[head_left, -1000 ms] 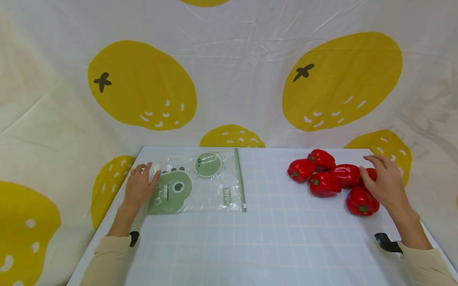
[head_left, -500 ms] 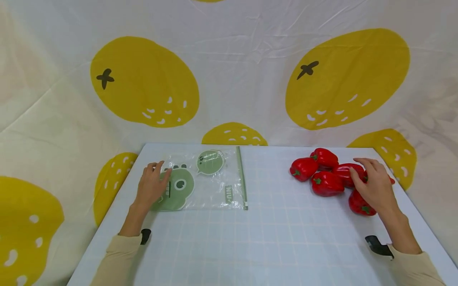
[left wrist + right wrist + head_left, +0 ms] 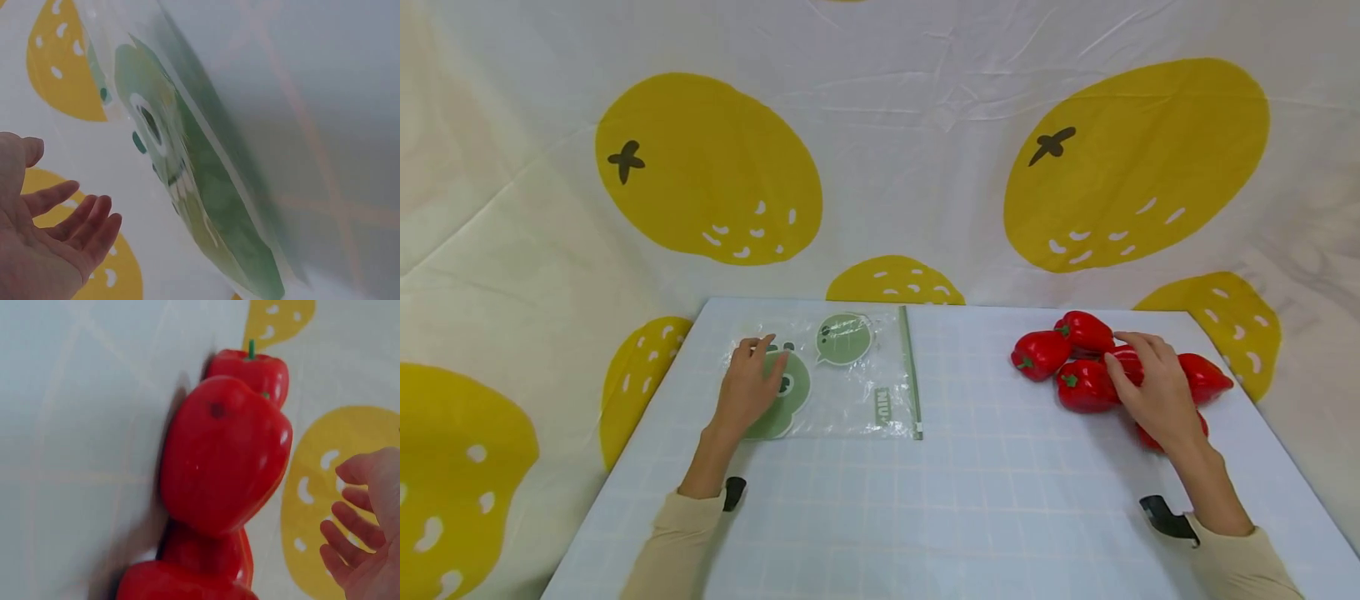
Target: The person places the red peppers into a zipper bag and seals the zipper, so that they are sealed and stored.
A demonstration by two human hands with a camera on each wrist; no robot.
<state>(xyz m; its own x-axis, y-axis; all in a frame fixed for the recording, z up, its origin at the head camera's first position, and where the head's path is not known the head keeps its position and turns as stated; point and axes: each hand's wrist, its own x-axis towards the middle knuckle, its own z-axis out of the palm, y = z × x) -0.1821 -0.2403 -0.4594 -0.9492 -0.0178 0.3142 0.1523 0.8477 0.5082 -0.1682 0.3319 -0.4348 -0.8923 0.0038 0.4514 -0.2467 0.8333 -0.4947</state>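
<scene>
While hands (image 3: pixel 748 385) hover over bag (image 3: pixel 838 379), peppers (image 3: pixel 1084 387) | tabletop (image 3: pixel 970 467) between | far edge (image 3: pixel 981 308) behind

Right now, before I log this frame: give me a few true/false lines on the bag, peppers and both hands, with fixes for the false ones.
1. The left hand is over the bag. True.
2. The right hand is over the peppers. True.
3. The peppers are inside the bag. False: they lie on the table, apart from the bag.
4. The bag's green strip is on the edge nearer the peppers. True.
5. The right hand grips a pepper. False: its fingers are loose and hold nothing.
</scene>
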